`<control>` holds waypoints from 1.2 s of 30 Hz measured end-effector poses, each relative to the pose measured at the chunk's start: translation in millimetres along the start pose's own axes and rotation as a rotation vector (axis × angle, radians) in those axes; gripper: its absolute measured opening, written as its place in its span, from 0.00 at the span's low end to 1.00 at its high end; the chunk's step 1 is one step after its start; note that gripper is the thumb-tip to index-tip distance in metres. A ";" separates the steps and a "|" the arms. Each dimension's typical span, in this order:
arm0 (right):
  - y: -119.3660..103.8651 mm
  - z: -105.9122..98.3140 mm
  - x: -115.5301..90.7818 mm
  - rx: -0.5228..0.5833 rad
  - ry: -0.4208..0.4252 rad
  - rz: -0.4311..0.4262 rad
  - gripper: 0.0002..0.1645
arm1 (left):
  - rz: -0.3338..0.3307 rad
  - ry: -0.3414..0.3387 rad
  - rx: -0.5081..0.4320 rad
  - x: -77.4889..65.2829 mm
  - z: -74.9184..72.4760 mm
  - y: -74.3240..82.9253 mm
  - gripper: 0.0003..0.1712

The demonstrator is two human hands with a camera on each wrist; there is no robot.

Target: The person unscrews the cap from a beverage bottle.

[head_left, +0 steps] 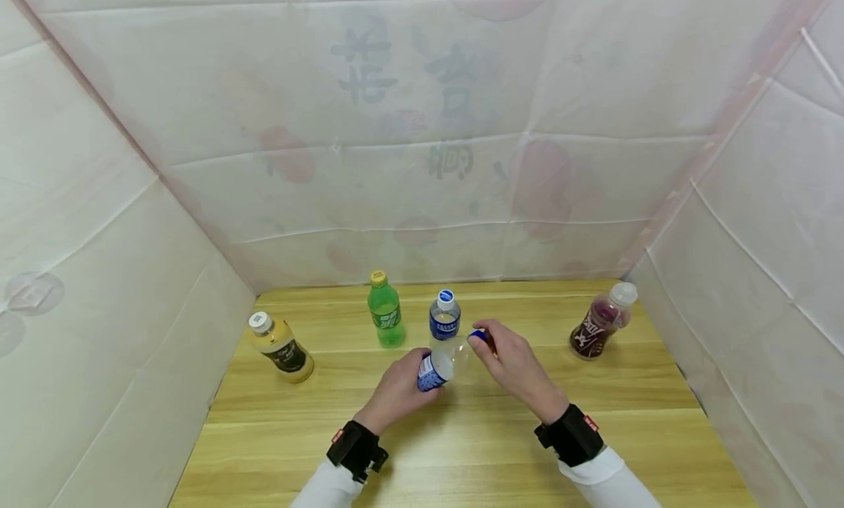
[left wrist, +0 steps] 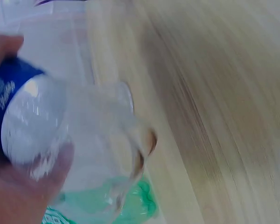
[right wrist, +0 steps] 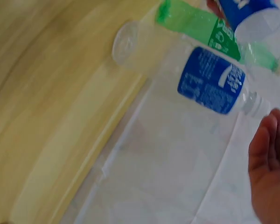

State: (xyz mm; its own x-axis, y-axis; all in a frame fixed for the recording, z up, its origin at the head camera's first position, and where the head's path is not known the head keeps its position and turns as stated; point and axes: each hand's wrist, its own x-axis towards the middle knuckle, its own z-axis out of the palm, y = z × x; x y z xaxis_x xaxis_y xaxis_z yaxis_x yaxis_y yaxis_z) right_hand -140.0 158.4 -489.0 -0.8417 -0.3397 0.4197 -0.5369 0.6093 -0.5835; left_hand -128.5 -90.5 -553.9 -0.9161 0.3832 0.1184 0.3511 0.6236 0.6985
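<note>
Bottle [head_left: 431, 374], clear and blue-labelled, tilts above the middle of the worktop [head_left: 488, 435], gripped by the left hand [head_left: 402, 383]. The right hand [head_left: 517, 361] pinches a blue cap [head_left: 479, 335] near its clear end. Work seems midway: whether the cap is seated cannot be told; setting down seems left. Four capped bottles [head_left: 387, 319] stand toward the far edge.
</note>
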 end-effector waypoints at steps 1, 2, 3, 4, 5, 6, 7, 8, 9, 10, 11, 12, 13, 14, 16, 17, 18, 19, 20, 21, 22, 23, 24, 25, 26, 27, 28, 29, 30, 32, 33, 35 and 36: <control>-0.4 2.0 -0.4 -0.012 0.018 0.028 0.16 | 0.003 0.034 0.047 0.5 1.2 0.3 0.39; -0.6 3.9 -0.8 -0.016 0.035 0.051 0.15 | 0.013 0.065 0.087 0.9 2.3 0.6 0.40; -1.3 5.5 -1.2 -0.016 0.049 0.074 0.14 | 0.020 0.090 0.115 1.2 3.0 0.9 0.40; -2.3 6.4 -1.6 -0.013 0.060 0.090 0.13 | 0.026 0.109 0.133 1.0 3.4 1.7 0.40; -3.2 7.3 -1.8 -0.010 0.065 0.100 0.13 | 0.030 0.124 0.147 0.9 3.8 2.1 0.40; -3.5 8.1 -1.9 -0.009 0.070 0.100 0.12 | 0.034 0.135 0.154 0.3 3.9 2.5 0.40; -3.8 8.5 -1.8 -0.009 0.071 0.100 0.12 | 0.037 0.140 0.156 0.2 4.1 2.6 0.40; -3.9 8.8 -1.8 -0.009 0.068 0.098 0.12 | 0.042 0.141 0.157 -0.1 4.2 2.7 0.40; -3.9 8.9 -1.8 -0.012 0.061 0.094 0.12 | 0.039 0.135 0.148 -0.6 4.1 2.8 0.40; -4.1 8.9 -1.7 -0.012 0.053 0.088 0.12 | 0.042 0.127 0.140 -1.1 4.0 2.7 0.40; -4.2 8.7 -1.5 -0.013 0.045 0.080 0.12 | 0.039 0.117 0.128 -1.3 4.0 2.4 0.40; -4.3 8.5 -1.3 -0.015 0.036 0.073 0.12 | 0.036 0.105 0.115 -1.7 3.8 2.3 0.40; -4.6 8.2 -1.2 -0.017 0.026 0.067 0.12 | 0.030 0.092 0.103 -1.8 3.6 2.0 0.40; -4.9 7.7 -1.1 -0.017 0.018 0.061 0.12 | 0.028 0.081 0.091 -2.1 3.3 1.9 0.40; -5.7 6.4 -0.9 -0.014 0.006 0.052 0.12 | 0.017 0.056 0.060 -2.1 2.7 1.8 0.39; -5.8 5.9 -0.9 -0.017 0.002 0.045 0.11 | 0.009 0.045 0.042 -2.1 2.2 1.9 0.39; -6.1 5.3 -0.8 -0.019 -0.002 0.038 0.11 | 0.006 0.035 0.030 -2.2 2.0 2.0 0.39; -6.2 4.8 -0.7 -0.021 -0.005 0.029 0.11 | 0.003 0.027 0.018 -2.1 1.6 2.1 0.39; -6.4 4.3 -0.5 -0.023 -0.007 0.019 0.10 | 0.000 0.019 0.006 -2.2 1.4 2.2 0.39; -6.4 3.9 -0.5 -0.025 -0.008 0.008 0.09 | -0.006 0.009 -0.007 -2.2 1.0 2.6 0.39; -6.3 3.4 -0.4 -0.025 -0.009 -0.005 0.09 | -0.009 0.001 -0.018 -2.2 0.8 2.6 0.39; -6.1 3.0 -0.4 -0.026 -0.009 -0.018 0.08 | -0.012 -0.007 -0.028 -2.2 0.4 3.0 0.39; -5.6 2.8 -0.2 -0.025 -0.007 -0.032 0.07 | -0.013 -0.014 -0.035 -2.1 0.1 3.2 0.39; -4.9 2.6 -0.1 -0.022 -0.007 -0.046 0.07 | -0.016 -0.023 -0.044 -2.2 -0.1 3.3 0.39; -4.2 2.4 0.0 -0.020 -0.005 -0.061 0.06 | -0.020 -0.031 -0.054 -2.3 -0.1 3.1 0.40; -3.5 2.2 0.2 -0.018 -0.004 -0.077 0.06 | -0.020 -0.037 -0.063 -2.3 -0.2 3.0 0.40; -2.9 2.0 0.6 -0.019 -0.003 -0.092 0.06 | -0.024 -0.043 -0.070 -2.4 -0.1 2.6 0.40; -2.6 1.8 0.8 -0.020 -0.003 -0.107 0.06 | -0.025 -0.047 -0.075 -2.6 -0.2 2.4 0.40; -2.2 1.6 1.1 -0.021 -0.003 -0.120 0.06 | -0.029 -0.052 -0.080 -2.6 -0.1 1.8 0.40; -1.8 1.3 1.6 -0.030 -0.003 -0.142 0.07 | -0.035 -0.062 -0.093 -2.7 -0.1 0.8 0.41; -1.8 1.0 1.7 -0.036 -0.005 -0.150 0.07 | -0.037 -0.066 -0.099 -2.7 -0.2 0.5 0.41; -1.6 0.5 1.9 -0.042 -0.009 -0.162 0.08 | -0.036 -0.071 -0.113 -2.4 -0.3 0.0 0.41; -1.6 0.3 2.0 -0.046 -0.011 -0.166 0.09 | -0.033 -0.073 -0.116 -2.2 -0.2 -0.3 0.41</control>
State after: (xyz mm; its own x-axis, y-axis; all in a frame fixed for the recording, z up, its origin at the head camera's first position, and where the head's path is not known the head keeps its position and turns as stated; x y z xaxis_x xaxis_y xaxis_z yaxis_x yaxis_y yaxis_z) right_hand -140.9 156.6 -487.5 -0.7424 -0.4461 0.4998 -0.6656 0.5759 -0.4746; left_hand -126.6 -91.7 -554.2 -0.9088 0.4148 0.0455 0.2924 0.5553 0.7786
